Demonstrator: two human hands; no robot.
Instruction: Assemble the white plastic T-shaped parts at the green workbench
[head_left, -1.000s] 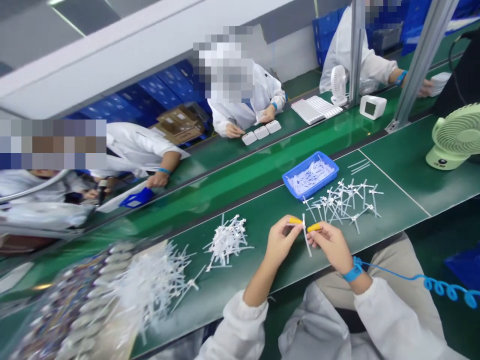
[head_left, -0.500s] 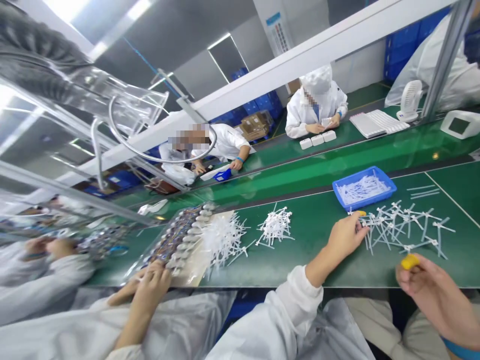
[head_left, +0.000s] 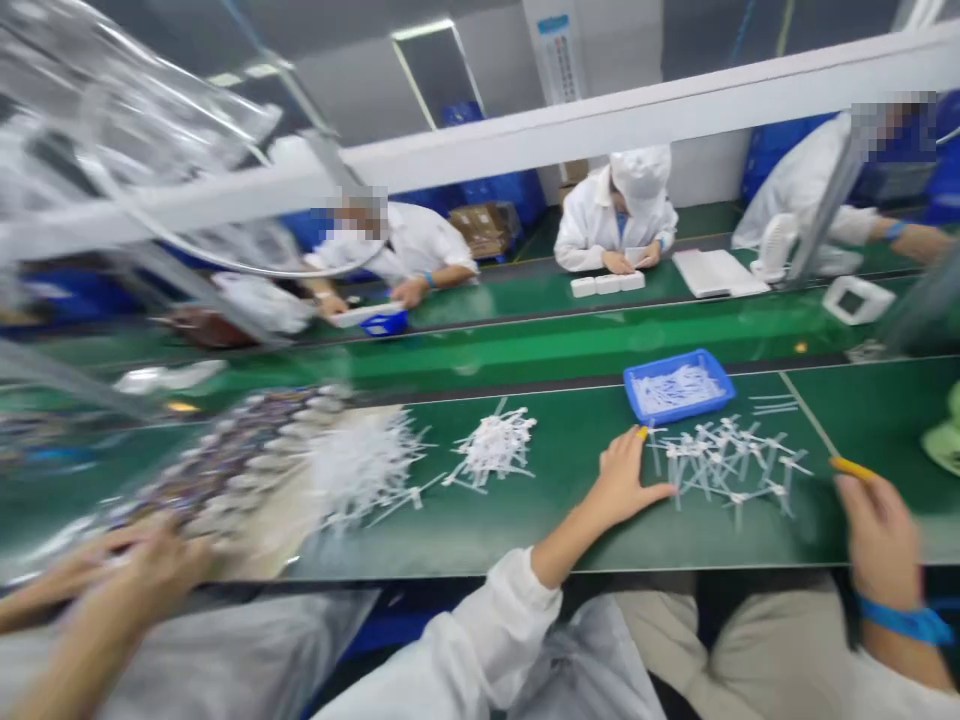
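Observation:
My left hand (head_left: pixel 624 478) is at the left edge of a loose spread of thin white strips (head_left: pixel 724 455) that look like cable ties. Its thumb and fingers are apart, a yellow finger cot (head_left: pixel 642 433) covers a fingertip, and the thumb reaches the nearest strips. To the right of the spread, apart from it, is my right hand (head_left: pixel 886 535), slightly blurred. One finger in a yellow cot (head_left: pixel 853 468) stretches left over the table, with nothing visible in the hand. A blue band (head_left: pixel 904 622) circles that wrist.
Behind the spread is a blue tray (head_left: pixel 637 405) of white strips. A small pile (head_left: pixel 495 443) and a larger pile (head_left: pixel 367 470) lie left, beside bagged wired parts (head_left: pixel 225 450). A co-worker's hands (head_left: pixel 150 560) are at far left. A green object (head_left: pixel 943 440) stands far right.
The view has turned right. My right hand has moved right, away from the strips, and its finger now stretches out. My left hand's thumb and fingers have spread apart at the strips' left edge.

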